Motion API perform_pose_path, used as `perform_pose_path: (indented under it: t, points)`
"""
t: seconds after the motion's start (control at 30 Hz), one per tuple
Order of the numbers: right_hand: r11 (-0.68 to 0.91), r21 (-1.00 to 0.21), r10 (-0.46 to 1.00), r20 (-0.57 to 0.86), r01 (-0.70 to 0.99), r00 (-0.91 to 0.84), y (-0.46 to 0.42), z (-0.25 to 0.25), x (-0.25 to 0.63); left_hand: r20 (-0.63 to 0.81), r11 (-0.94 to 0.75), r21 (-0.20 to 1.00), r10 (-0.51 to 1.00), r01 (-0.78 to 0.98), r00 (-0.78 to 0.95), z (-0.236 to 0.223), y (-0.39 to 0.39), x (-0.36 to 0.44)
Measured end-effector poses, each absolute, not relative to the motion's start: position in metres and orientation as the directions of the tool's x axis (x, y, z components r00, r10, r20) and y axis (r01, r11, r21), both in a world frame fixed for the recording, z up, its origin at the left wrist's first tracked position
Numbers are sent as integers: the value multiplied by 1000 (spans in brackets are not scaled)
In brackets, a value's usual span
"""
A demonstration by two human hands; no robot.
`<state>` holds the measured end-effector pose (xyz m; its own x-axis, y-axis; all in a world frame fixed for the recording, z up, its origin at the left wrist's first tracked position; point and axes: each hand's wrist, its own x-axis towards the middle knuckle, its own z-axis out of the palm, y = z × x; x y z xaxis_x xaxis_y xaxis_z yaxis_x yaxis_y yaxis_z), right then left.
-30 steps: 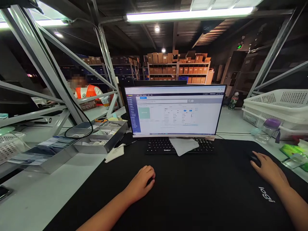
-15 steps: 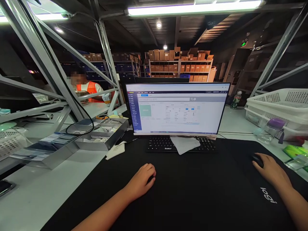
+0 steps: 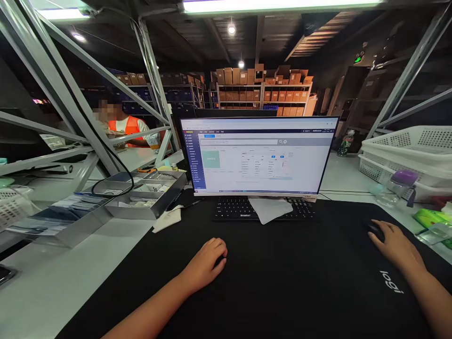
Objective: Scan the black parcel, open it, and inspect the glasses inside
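Note:
My left hand (image 3: pixel 207 260) rests on the black desk mat (image 3: pixel 282 282), fingers loosely bent. A gap shows between its thumb and forefinger, and nothing is visible in it. On the mat's right side my right hand (image 3: pixel 397 245) lies over a dark computer mouse (image 3: pixel 375 229), which is partly hidden under the fingers. Ahead stands a lit monitor (image 3: pixel 226 176) showing a page with a small pop-up window; its text is too small to read. Below it is a black keyboard (image 3: pixel 229 209), partly covered by a pale sheet (image 3: pixel 270 210).
On the left are grey divided trays (image 3: pixel 141 213) holding small items and packets, and a folded white cloth (image 3: pixel 167 219). To the right stand white baskets (image 3: pixel 406 146), a purple-lidded jar (image 3: pixel 390 190) and a green packet (image 3: pixel 429 218). A person in an orange vest (image 3: pixel 132 126) is behind the metal frame.
The whole view has shifted slightly, with the scene sitting a little higher and further left. Both hands keep their places on the mat and the mouse.

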<state>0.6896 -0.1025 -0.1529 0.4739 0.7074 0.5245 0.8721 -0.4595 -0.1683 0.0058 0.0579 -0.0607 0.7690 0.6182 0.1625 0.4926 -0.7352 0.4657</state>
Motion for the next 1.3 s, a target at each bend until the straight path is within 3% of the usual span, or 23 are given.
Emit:
perform_pose_path:
  t: [1.3]
  points:
    - [-485,-188,699,503,854,508,-103,-139,675,197,-753,453,606,476,771,-65,60,4]
